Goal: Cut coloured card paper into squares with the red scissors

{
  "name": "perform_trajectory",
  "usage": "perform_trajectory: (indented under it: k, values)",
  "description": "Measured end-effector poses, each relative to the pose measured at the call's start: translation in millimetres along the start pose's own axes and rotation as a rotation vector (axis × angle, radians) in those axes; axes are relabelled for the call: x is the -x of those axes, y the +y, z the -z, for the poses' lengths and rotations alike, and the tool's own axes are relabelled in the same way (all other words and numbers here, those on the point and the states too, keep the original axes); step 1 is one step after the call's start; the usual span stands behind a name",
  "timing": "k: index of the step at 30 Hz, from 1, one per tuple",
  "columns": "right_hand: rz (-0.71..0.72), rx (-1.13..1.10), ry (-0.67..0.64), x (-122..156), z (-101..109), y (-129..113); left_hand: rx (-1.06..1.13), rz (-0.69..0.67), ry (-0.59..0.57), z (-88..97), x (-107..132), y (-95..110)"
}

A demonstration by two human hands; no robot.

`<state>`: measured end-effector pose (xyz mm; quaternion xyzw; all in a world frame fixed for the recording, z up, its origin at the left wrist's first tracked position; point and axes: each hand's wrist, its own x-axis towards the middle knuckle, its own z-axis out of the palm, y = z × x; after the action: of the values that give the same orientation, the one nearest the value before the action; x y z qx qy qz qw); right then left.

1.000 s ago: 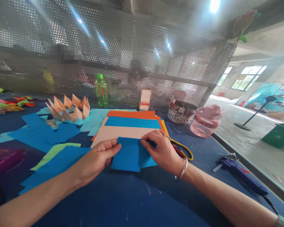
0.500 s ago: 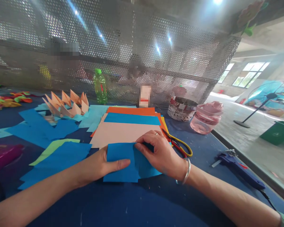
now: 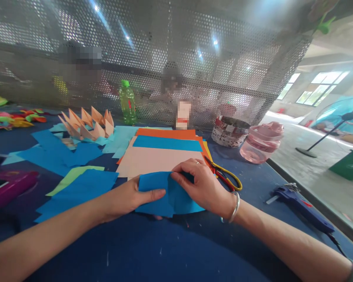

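Between my hands is a blue sheet of paper point(image 3: 157, 201), partly folded over at its right side. My left hand point(image 3: 138, 196) grips it from the left, thumb on top and the other fingers mostly hidden underneath. At the sheet's upper edge, my right hand point(image 3: 201, 186) pinches the paper between thumb and index finger; a silver bangle circles that wrist. Just beyond lies a stack with a pale pink sheet point(image 3: 155, 160), a blue strip point(image 3: 167, 143) and orange paper point(image 3: 166, 133). Yellow-and-red-handled scissors point(image 3: 228, 176) lie to the right of my right hand.
More blue sheets point(image 3: 79, 192) lie at left, near a pointed peach paper ring point(image 3: 90, 125). A green bottle point(image 3: 127, 102), patterned round container point(image 3: 230, 131) and pink bottle point(image 3: 261, 143) stand farther back. Glue guns lie right point(image 3: 304, 207) and left point(image 3: 13, 188). A perforated screen point(image 3: 147, 51) rises behind.
The view has shifted slightly, so the table items appear farther right and a little higher. Both hands keep hold of the blue paper, whose near edge is raised and shows left fingertips underneath.
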<state>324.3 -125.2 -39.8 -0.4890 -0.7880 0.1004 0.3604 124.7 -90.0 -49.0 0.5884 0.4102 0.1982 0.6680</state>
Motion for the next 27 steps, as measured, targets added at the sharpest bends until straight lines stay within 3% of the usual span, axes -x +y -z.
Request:
perform_trajectory:
  k: [7,14,20,27]
  values:
    - [0.003,0.007,-0.006,0,1,0,0.007,0.035,0.006,-0.9,0,0]
    - [0.011,0.035,-0.016,0,0,1,-0.009,-0.159,0.127,-3.7,1,1]
    - [0.015,0.059,-0.031,-1,3,2,-0.011,-0.128,0.164,-4.5,0,4]
    - [-0.041,0.103,-0.058,-9,17,15,-0.061,0.003,0.353,10.9,-3,-7]
